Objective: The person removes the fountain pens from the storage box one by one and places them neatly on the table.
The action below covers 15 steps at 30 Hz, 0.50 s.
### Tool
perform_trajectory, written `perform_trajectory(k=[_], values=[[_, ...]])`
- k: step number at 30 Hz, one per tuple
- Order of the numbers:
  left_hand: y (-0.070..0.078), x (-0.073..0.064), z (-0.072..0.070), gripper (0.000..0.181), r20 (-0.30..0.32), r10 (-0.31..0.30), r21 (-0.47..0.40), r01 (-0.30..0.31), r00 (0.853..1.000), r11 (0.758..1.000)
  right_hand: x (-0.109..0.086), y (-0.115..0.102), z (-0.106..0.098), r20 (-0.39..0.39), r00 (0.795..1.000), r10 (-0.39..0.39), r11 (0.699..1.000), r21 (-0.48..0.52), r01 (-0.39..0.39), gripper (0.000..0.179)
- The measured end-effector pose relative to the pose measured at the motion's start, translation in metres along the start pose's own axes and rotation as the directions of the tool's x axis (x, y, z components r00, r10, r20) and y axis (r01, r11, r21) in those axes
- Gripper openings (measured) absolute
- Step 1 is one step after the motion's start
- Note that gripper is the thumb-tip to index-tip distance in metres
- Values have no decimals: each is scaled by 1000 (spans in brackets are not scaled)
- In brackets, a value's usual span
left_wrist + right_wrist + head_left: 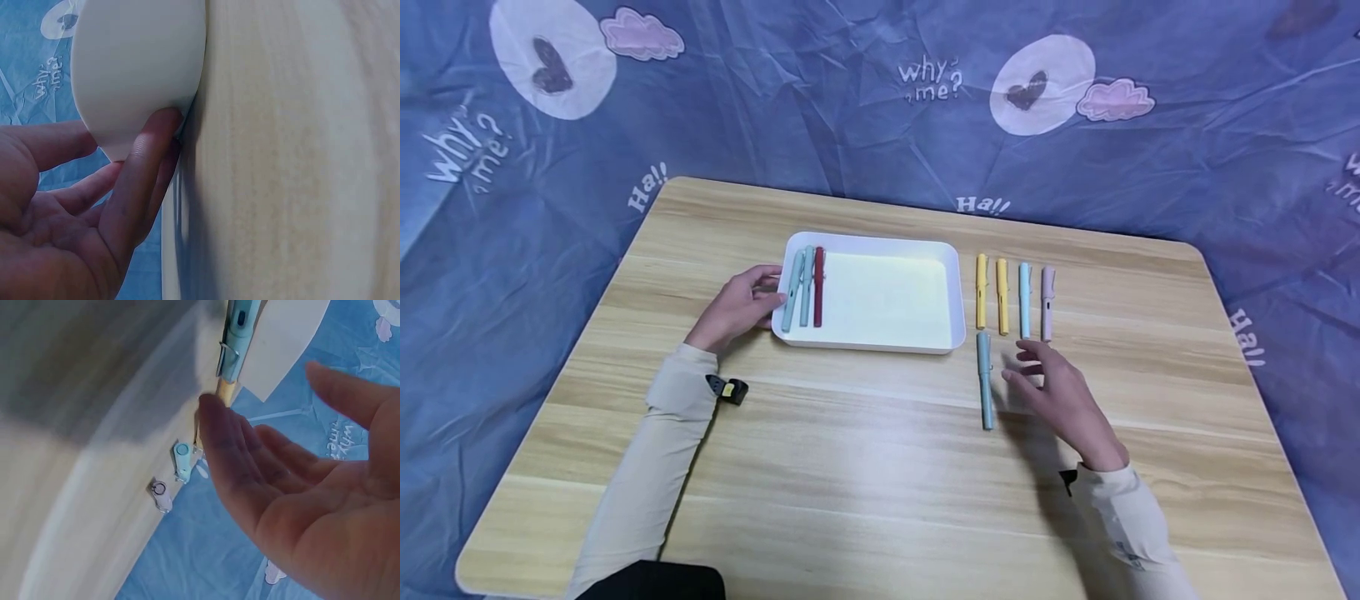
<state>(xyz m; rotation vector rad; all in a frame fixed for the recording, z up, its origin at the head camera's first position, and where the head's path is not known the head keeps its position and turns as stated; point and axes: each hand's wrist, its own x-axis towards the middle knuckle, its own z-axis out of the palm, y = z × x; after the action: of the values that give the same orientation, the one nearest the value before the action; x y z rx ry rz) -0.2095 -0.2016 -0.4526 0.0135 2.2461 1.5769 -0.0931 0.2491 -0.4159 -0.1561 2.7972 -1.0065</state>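
Note:
In the head view my left hand point(737, 308) holds the left end of a white tray point(887, 348), its thumb over the rim. The left wrist view shows its fingers point(147, 156) against the tray's outer wall. Inside the tray, at the left, lie two teal pens point(806, 287) and a dark red pen point(818, 287). My right hand point(1067, 396) hovers just right of a teal pen point(985, 382) on the table, fingers loosely bent, holding nothing. In the right wrist view that teal pen point(242, 331) is apart from the fingertips.
Right of the tray stand in a row two yellow pens, the left one point(981, 292) and the right one point(1002, 297), a light blue pen point(1025, 300) and a lilac pen point(1047, 303). A blue printed cloth point(850, 108) hangs behind the wooden table point(850, 475).

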Motion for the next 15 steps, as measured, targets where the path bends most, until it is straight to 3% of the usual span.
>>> perform_trajectory(k=[8, 15], values=[[-2, 0, 1, 58, 5, 8, 11, -8, 1000, 1000, 7, -5, -4, -8, 995, -100, 992, -83, 99, 69], [-3, 1, -1, 59, 1, 3, 16, -3, 1000, 1000, 16, -8, -8, -7, 991, -131, 986, -110, 129, 78]])
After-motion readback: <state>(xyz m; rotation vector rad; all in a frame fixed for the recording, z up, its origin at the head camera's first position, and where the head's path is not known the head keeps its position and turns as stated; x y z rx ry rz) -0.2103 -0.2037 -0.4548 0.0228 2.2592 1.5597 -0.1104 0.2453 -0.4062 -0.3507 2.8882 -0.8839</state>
